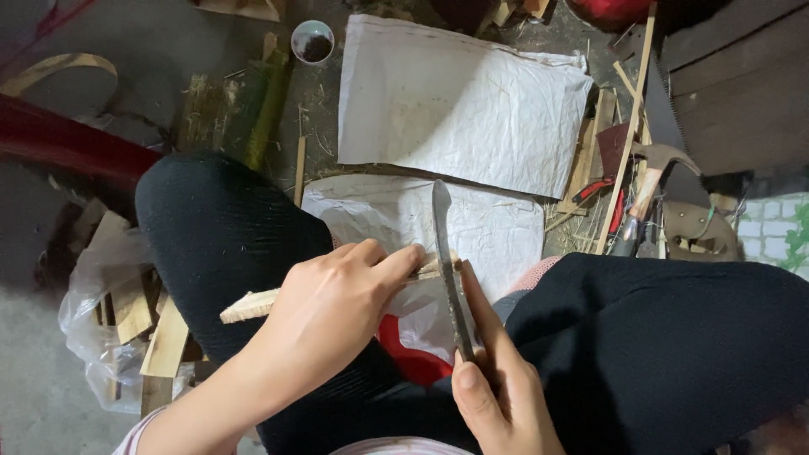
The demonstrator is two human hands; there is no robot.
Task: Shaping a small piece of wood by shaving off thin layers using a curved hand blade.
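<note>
- A pale wooden strip (253, 305) is clamped in the grip of the left hand (337, 312), fingers closed over it, its rough end jutting out past the wrist side
- A long dark blade (448, 270) is held by the right hand (497, 388), grip closed on the handle, index finger laid along the blade's side
- The blade's edge is set against the strip just beyond the left fingertips (411, 255), above the lap
- The cut is judged barely begun: the strip is seen whole, and no fresh shaving can be made out at the blade
- Two white sheets (472, 101) are spread on the floor (152, 42) ahead of both grips, with splinters scattered about
- Off to the right grip's far side, a hammer (653, 173) and a saw (666, 118) are lying
- Near the left forearm, wood offcuts (164, 337) are piled on a clear plastic bag (93, 295)
</note>
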